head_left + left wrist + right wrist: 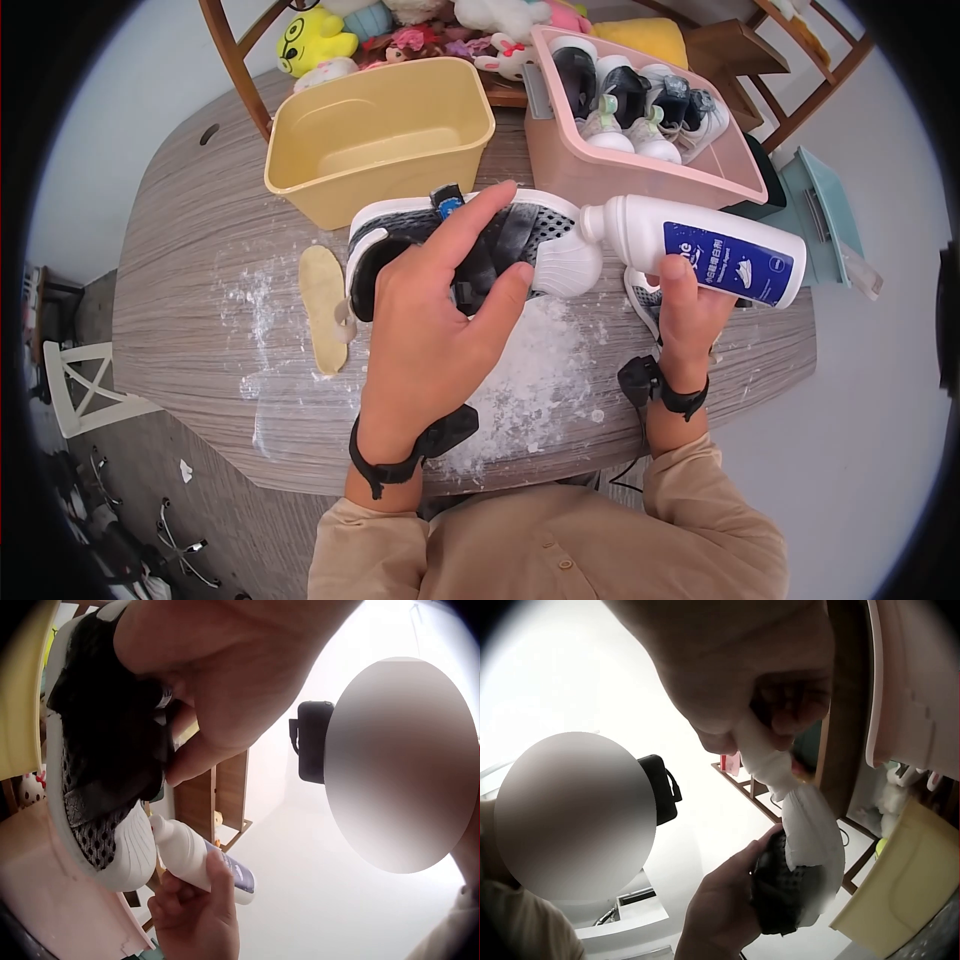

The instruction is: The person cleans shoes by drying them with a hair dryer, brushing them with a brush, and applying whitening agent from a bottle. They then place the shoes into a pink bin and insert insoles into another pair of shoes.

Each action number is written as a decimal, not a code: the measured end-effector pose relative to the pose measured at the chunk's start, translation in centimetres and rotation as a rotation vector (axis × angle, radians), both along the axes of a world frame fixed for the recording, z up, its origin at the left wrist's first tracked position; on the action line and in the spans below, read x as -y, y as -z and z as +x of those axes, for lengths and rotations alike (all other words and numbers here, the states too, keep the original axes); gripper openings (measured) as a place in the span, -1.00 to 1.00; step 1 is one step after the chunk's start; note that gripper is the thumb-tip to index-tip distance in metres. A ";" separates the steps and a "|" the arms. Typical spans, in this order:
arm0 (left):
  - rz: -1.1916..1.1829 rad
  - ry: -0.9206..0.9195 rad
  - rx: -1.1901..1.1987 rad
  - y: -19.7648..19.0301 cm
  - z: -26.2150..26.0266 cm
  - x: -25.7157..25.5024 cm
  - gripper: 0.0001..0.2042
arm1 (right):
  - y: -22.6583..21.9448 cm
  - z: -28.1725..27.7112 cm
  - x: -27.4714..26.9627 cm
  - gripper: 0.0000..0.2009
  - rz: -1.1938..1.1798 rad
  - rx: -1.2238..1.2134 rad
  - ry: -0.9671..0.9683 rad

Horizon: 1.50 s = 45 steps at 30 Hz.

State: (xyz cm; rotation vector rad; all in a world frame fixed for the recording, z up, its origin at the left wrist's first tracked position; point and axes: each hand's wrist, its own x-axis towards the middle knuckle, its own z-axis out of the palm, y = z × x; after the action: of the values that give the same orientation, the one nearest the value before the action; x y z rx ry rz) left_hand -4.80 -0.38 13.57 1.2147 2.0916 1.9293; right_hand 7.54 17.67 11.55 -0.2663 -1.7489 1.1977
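Note:
My left hand [435,335] grips a black-and-white shoe [568,264] above the table, its white ribbed toe pointing right. Thumb and index finger lie across the dark mesh upper and straps. In my right hand [692,325] is a white bottle of whitening agent [640,228] with a blue label, tilted on its side. The bottle's applicator end meets the toe cap, as the left wrist view shows with the shoe [133,847] and bottle [184,851]. Behind the right hand, part of another mesh shoe [640,295] shows on the table.
A tan insole [322,310] lies left of the shoe. White residue [545,370] is smeared over the wood-grain table [190,300]. A yellow bin [380,180] stands behind, beside a pink bin [650,185] holding several shoes. Plush toys [315,42] sit at the back.

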 end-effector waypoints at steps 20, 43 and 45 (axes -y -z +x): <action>-0.024 -0.012 -0.151 0.1 0.2 -0.3 -0.47 | -0.4 -0.2 0.8 -0.54 0.257 0.052 -0.050; 0.037 -0.031 -0.001 0.9 -0.1 -0.6 -0.49 | -1.4 0.1 1.8 -0.50 0.568 0.351 0.015; 0.024 -0.035 -0.003 0.8 0.0 -0.6 -0.49 | -1.4 0.1 1.7 -0.50 0.572 0.347 0.012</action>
State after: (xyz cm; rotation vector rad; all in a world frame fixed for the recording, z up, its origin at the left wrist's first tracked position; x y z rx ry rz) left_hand -4.85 0.21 12.73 1.1942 2.1116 1.9738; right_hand 7.68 15.98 12.95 -0.1442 -2.3050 0.6203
